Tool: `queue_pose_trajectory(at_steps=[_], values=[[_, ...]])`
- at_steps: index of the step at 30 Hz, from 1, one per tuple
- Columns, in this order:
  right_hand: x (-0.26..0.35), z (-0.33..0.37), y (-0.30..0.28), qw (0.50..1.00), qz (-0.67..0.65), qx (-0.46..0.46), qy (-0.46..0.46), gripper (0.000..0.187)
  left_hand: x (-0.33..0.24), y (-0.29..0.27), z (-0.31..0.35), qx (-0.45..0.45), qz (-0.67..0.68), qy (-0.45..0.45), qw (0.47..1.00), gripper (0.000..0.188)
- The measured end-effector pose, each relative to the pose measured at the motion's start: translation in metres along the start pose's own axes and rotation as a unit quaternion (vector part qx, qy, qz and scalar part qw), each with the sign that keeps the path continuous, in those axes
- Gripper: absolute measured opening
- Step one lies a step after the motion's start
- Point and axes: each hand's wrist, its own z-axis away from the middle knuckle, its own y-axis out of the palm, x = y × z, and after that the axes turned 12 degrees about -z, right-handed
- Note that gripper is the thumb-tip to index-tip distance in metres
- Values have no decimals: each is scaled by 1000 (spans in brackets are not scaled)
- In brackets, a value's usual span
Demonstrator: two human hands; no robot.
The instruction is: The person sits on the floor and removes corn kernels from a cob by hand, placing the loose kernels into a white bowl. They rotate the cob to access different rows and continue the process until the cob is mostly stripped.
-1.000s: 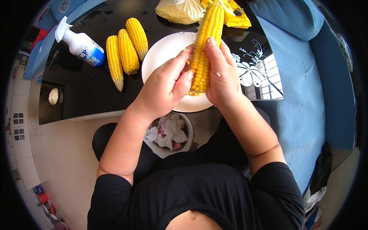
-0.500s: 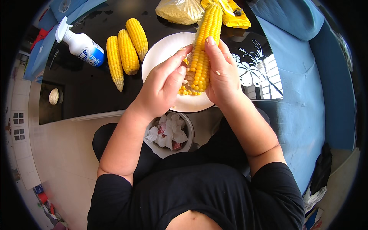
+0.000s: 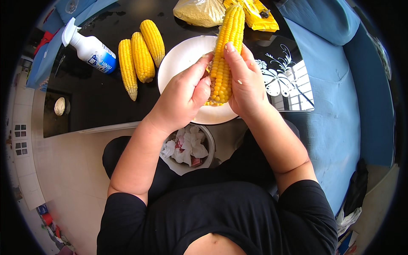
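Note:
An ear of corn (image 3: pixel 230 36) stands tilted over the white plate (image 3: pixel 176 59), its lower end toward me. My right hand (image 3: pixel 248 85) is wrapped round its right side, thumb lying along the front. My left hand (image 3: pixel 180 95) is closed against the lower left side, its fingers and thumb at the kernels there; the fingertips are partly hidden. A loose kernel clings to my right hand near the base of the thumb. Some loose kernels show on the plate below the ear. Left of the plate, three whole ears of corn (image 3: pixel 142 57) lie side by side on the black table (image 3: pixel 97 102).
A white and blue spray bottle (image 3: pixel 91 51) lies at the far left. Behind the plate are a clear bag of yellow grains (image 3: pixel 197 12) and a yellow packet (image 3: pixel 259 17). Below the table edge stands a bin (image 3: pixel 208 159) with crumpled tissues. A blue sofa (image 3: pixel 331 114) runs along the right.
The ear has turned slightly in my hands, and the bare strip on its left side is now mostly out of sight. My left hand has shifted a little right.

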Motion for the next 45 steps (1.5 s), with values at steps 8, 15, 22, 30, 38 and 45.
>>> queue_pose_trajectory(at_steps=[8, 15, 22, 30, 38, 45], values=[[1, 0, 6, 999, -26, -19, 13, 28, -4, -6, 0, 5, 198, -118, 973, 37], [0, 1, 5, 1000, 3, -12, 19, 28, -14, -7, -4, 56, 181, -125, 974, 38], [1, 2, 4, 1000, 12, -3, 22, 29, -8, -6, -2, 61, 158, -98, 981, 38], [2, 3, 5, 998, -36, -10, 46, 31, 0, -4, 0, 9, 31, -52, 998, 34], [0, 2, 7, 999, -6, -11, 32, 32, -12, -7, -1, 44, 168, -119, 978, 33], [-2, 3, 5, 1000, 9, -2, 30, 34, -4, -3, 0, 26, 100, -92, 990, 32]])
